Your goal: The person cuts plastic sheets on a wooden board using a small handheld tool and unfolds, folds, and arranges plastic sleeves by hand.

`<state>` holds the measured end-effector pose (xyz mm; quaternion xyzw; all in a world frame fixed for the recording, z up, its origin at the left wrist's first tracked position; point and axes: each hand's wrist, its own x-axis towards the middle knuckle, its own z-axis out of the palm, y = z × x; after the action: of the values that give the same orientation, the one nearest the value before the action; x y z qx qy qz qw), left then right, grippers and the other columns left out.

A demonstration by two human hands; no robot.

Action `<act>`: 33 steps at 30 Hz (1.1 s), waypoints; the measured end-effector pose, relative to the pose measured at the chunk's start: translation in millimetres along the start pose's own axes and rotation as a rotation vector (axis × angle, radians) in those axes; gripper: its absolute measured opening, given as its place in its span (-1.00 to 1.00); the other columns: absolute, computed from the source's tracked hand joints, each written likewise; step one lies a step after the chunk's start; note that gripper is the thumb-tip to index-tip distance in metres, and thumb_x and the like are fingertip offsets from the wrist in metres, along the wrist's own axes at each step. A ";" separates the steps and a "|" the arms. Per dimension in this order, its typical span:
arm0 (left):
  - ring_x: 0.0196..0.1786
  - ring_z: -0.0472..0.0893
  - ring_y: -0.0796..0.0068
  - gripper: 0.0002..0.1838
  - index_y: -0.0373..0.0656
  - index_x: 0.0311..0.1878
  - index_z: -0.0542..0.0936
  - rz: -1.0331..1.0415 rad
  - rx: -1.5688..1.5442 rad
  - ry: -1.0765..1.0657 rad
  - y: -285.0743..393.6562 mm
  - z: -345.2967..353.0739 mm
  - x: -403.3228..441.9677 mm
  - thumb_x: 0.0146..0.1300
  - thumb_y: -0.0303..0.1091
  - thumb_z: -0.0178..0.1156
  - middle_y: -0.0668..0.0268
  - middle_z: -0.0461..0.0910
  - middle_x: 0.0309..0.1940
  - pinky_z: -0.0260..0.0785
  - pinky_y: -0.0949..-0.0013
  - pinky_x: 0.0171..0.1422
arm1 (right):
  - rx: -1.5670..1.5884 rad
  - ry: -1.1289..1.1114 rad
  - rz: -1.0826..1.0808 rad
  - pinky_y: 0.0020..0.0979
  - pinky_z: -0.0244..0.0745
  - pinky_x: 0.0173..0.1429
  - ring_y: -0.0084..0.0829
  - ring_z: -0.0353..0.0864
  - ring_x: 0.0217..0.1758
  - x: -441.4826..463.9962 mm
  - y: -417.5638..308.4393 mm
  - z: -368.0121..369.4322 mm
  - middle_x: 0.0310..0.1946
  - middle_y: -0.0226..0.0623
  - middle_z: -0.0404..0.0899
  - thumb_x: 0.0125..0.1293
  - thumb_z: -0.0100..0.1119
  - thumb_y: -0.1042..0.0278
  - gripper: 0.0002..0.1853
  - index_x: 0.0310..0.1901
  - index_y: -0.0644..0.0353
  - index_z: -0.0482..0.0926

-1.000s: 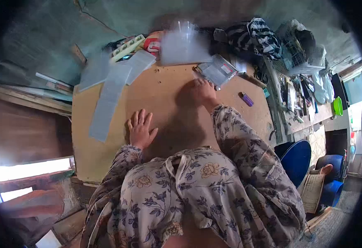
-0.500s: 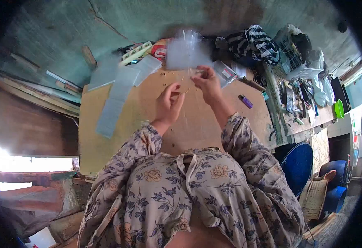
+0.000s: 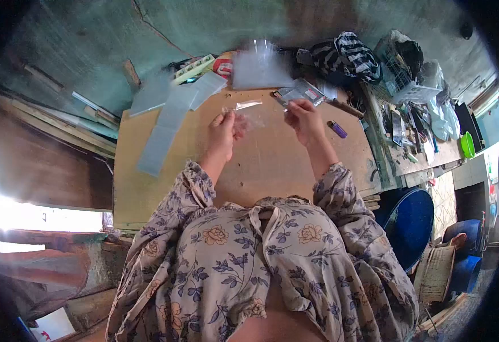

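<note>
Over the wooden board, my left hand [image 3: 223,137] pinches a small clear plastic bag [image 3: 248,106], whose shiny top edge catches the light. My right hand [image 3: 307,122] is raised a short way to the right, its thumb and fingers pressed together; whatever is between them is too small to make out. Behind the right hand lies a clear packet with dark contents [image 3: 305,93]. A purple lighter [image 3: 337,129] rests on the board to the right of that hand.
Strips of translucent plastic sheet [image 3: 166,134] lie at the left of the wooden board [image 3: 204,182]. A stack of clear sheets [image 3: 261,71] stands at the back, beside a power strip [image 3: 195,69]. Tools and a white basket [image 3: 414,93] crowd the right; a blue barrel [image 3: 409,225] stands below.
My hands have moved apart, the right one to the right and lower. The left fingers, looser before, are now closed on the clear plastic bag. The view has shifted slightly.
</note>
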<state>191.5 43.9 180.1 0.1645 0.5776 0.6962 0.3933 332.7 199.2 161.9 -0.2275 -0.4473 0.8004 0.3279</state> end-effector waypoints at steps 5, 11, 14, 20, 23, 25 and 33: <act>-0.30 0.56 0.38 -0.87 -0.10 -0.21 0.41 -0.073 -0.292 -0.134 8.9 -3.0 -2.8 0.26 -0.31 -0.06 0.30 0.54 -0.28 0.37 0.36 -0.24 | 0.025 0.179 -0.033 -0.46 0.50 -0.29 -0.51 0.52 -0.40 -2.7 -10.9 -6.6 -0.46 -0.40 0.50 0.18 0.07 0.49 -0.95 -0.32 0.13 0.45; -0.21 0.54 0.29 -0.89 -0.13 -0.25 0.44 -0.148 -0.446 -0.181 -1.8 -15.8 9.3 0.22 -0.40 -0.08 0.31 0.53 -0.35 0.39 0.24 -0.15 | 0.176 -0.014 -0.016 -0.43 0.50 -0.28 -0.45 0.55 -0.31 -11.4 -19.7 2.4 -0.38 -0.37 0.50 0.18 0.03 0.54 -0.93 -0.33 0.13 0.40; -0.29 0.54 0.35 -0.89 -0.12 -0.26 0.44 -0.117 -0.389 -0.127 1.5 -11.5 8.1 0.19 -0.44 -0.08 0.33 0.52 -0.40 0.40 0.25 -0.21 | 0.082 0.087 -0.099 -0.43 0.54 -0.28 -0.46 0.56 -0.35 -3.8 -18.3 -3.4 -0.41 -0.36 0.51 0.16 0.07 0.53 -0.92 -0.31 0.13 0.43; -0.51 0.44 0.57 -0.91 -0.12 -0.31 0.43 -0.050 -0.119 -0.120 3.9 -11.9 7.7 0.15 -0.45 -0.08 0.40 0.44 -0.51 0.29 0.47 -0.43 | 0.067 -0.123 -0.020 -0.42 0.54 -0.27 -0.45 0.56 -0.37 -10.9 -25.4 -2.7 -0.46 -0.39 0.49 0.17 0.07 0.50 -0.93 -0.37 0.12 0.39; -0.57 0.33 0.65 -0.92 -0.12 -0.33 0.43 -0.036 0.078 -0.179 1.0 -33.1 20.2 0.14 -0.39 -0.05 0.46 0.35 -0.57 0.17 0.56 -0.50 | 0.058 -0.137 0.028 -0.43 0.53 -0.29 -0.45 0.55 -0.38 -11.9 -23.5 0.9 -0.48 -0.40 0.47 0.17 0.08 0.49 -0.92 -0.39 0.12 0.38; -0.61 0.26 0.67 -0.92 -0.10 -0.33 0.42 -0.043 0.144 -0.277 1.7 -35.4 20.7 0.11 -0.37 -0.01 0.49 0.28 -0.63 0.10 0.57 -0.53 | -0.071 -0.094 -0.012 -0.44 0.53 -0.30 -0.46 0.55 -0.39 -13.1 -16.7 7.5 -0.48 -0.41 0.47 0.17 0.09 0.48 -0.90 -0.40 0.12 0.37; -0.45 0.39 0.69 -0.72 -0.18 -0.34 0.49 0.381 0.662 -0.331 -5.7 22.0 -5.0 0.16 -0.12 0.13 0.45 0.46 -0.48 0.28 0.59 -0.31 | -0.012 -0.123 0.127 -0.55 0.41 -0.42 -0.55 0.48 -0.48 -36.5 12.9 49.3 -0.51 -0.43 0.47 0.18 0.13 0.33 -0.85 -0.45 0.13 0.38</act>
<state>211.8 55.2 182.1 0.4959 0.6583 0.4975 0.2708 321.0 139.7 177.8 -0.2075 -0.4560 0.8294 0.2471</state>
